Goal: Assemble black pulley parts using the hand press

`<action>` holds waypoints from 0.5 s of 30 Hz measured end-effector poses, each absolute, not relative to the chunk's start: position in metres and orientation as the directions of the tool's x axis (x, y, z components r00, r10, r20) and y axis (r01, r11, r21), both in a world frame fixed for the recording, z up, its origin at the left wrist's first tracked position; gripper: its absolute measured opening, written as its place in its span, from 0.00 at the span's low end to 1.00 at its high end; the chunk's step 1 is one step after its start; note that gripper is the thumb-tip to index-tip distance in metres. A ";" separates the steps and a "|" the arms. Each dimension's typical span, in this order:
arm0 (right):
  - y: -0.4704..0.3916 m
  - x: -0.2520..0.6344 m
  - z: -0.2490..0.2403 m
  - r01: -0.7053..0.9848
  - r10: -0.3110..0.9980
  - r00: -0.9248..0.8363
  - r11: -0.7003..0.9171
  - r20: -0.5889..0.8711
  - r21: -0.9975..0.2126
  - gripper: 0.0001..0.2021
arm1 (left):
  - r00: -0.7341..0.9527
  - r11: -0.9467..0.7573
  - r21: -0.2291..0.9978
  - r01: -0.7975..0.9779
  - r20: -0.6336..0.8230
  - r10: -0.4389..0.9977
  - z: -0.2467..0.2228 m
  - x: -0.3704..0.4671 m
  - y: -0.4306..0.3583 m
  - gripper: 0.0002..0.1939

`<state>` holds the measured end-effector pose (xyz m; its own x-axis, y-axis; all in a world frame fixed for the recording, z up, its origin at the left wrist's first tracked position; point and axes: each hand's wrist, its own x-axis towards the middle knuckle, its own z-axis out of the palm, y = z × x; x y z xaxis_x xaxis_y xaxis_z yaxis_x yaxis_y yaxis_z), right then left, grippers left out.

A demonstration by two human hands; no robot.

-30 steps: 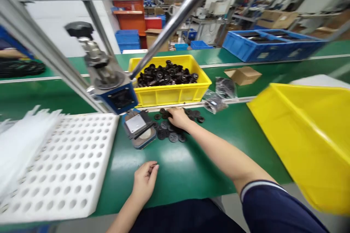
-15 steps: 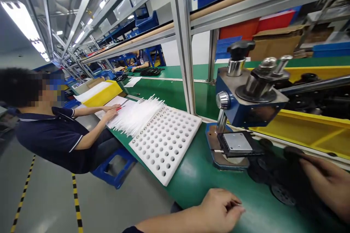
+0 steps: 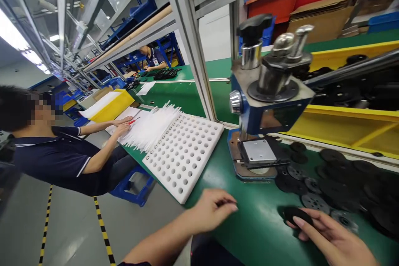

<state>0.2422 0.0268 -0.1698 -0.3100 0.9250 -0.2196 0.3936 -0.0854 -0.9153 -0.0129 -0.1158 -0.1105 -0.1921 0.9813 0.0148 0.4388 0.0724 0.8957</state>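
Green tabletop (image 3: 249, 218) is carrying loose dark discs (image 3: 314, 202) beside the press (image 3: 264, 99), probably for easy reach. Right hand (image 3: 335, 237) is pinching a black disc (image 3: 296, 213) in front of them, thumb across it, likely for control. Left hand (image 3: 213, 212) is curling, can't tell if it's holding anything.

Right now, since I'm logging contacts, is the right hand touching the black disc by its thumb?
Touching. The head view shows the right hand pinching the black disc, its thumb lying over the near edge.
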 end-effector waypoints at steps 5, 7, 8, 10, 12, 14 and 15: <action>0.041 0.244 -0.153 0.319 0.833 -0.437 -0.209 -0.339 -0.925 0.28 | -0.601 0.322 0.727 0.606 0.154 0.784 -0.095 -0.106 -0.105 0.12; 0.040 0.244 -0.154 0.306 0.830 -0.448 -0.208 -0.333 -0.929 0.29 | -0.685 0.390 0.692 0.608 0.209 0.698 -0.092 -0.150 -0.089 0.13; 0.039 0.244 -0.154 0.306 0.834 -0.444 -0.202 -0.327 -0.930 0.29 | -0.721 0.423 0.679 0.600 0.229 0.654 -0.091 -0.171 -0.079 0.14; 0.037 0.244 -0.156 0.308 0.847 -0.428 -0.192 -0.316 -0.932 0.30 | -0.779 0.490 0.652 0.579 0.264 0.569 -0.089 -0.208 -0.055 0.15; 0.036 0.244 -0.161 0.315 0.857 -0.411 -0.185 -0.310 -0.931 0.30 | -0.815 0.552 0.621 0.557 0.280 0.508 -0.089 -0.236 -0.030 0.14; 0.036 0.244 -0.172 0.325 0.882 -0.377 -0.160 -0.283 -0.932 0.29 | -0.838 0.607 0.588 0.535 0.277 0.470 -0.092 -0.256 -0.008 0.14; 0.035 0.244 -0.179 0.336 0.907 -0.339 -0.133 -0.251 -0.933 0.29 | -0.846 0.630 0.571 0.525 0.276 0.456 -0.095 -0.263 0.001 0.15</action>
<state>0.2439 0.0352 -0.1793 -0.3387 0.9068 -0.2511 0.3355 -0.1329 -0.9326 -0.2631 0.0006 -0.0946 -0.8465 0.4556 0.2755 0.5254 0.6304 0.5715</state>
